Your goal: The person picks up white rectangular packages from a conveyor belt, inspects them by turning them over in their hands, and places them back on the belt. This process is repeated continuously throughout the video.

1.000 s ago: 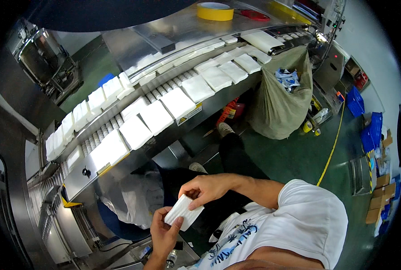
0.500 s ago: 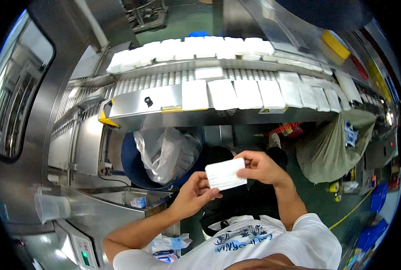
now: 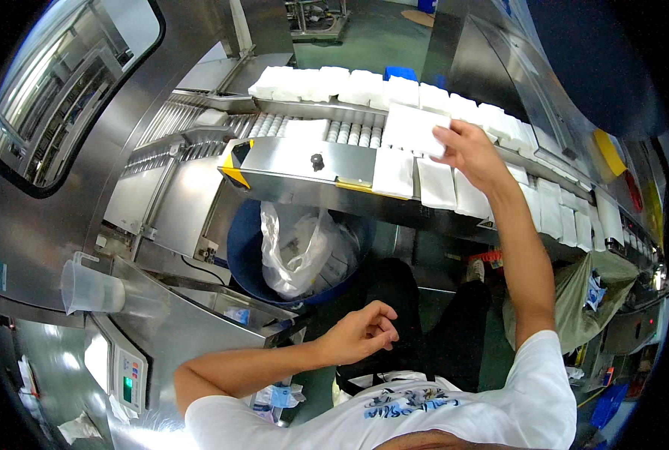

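My right hand (image 3: 466,154) reaches out over the roller conveyor, thumb and fingers closed on the edge of a flat white folded pad (image 3: 413,129). The pad is above the conveyor's near ledge, close to a row of similar white pads (image 3: 436,184) laid along it. My left hand (image 3: 361,330) hangs in front of my body with loosely curled fingers and nothing visible in it. Another white pad (image 3: 306,130) lies on the rollers, left of the held one. Stacked white pads (image 3: 349,86) line the far side.
Below the conveyor stands a blue bin (image 3: 242,247) with a clear plastic bag (image 3: 293,255). At left are a clear plastic jug (image 3: 94,289) and a scale (image 3: 128,375) with a green display. A greenish cloth sack (image 3: 567,296) hangs at right.
The white pad was between both hands before my body; my right hand has carried it forward to the conveyor. My left hand has let go. The view has shifted.
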Tool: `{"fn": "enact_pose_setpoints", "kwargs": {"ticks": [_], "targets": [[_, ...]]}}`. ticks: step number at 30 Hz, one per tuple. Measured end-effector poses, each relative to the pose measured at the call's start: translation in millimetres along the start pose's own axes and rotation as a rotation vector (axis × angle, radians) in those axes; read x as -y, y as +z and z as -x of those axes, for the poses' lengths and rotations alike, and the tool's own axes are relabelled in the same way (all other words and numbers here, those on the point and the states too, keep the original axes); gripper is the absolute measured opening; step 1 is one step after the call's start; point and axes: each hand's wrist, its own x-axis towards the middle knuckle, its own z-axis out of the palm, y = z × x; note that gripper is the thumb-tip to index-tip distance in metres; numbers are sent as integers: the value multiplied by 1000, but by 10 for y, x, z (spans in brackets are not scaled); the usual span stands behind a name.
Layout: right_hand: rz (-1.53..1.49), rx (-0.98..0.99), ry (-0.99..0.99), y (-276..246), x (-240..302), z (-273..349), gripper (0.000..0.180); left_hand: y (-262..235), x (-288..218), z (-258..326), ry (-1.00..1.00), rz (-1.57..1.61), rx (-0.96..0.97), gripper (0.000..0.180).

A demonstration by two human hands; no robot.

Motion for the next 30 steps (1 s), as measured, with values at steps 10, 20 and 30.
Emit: {"fn": "enact_pose_setpoints", "kwargs": {"ticks": [10,20,30], "targets": [[-34,130,255,503,-670,-1530,52,36,-144,4,13,-125,26,29],[497,-84,-314,78,-254,570,28,9,-147,24,-49,-337,107,35],[993,-100,-51,-828,-2165,2610,44,110,-132,4,-51,-964,308,39]]}}
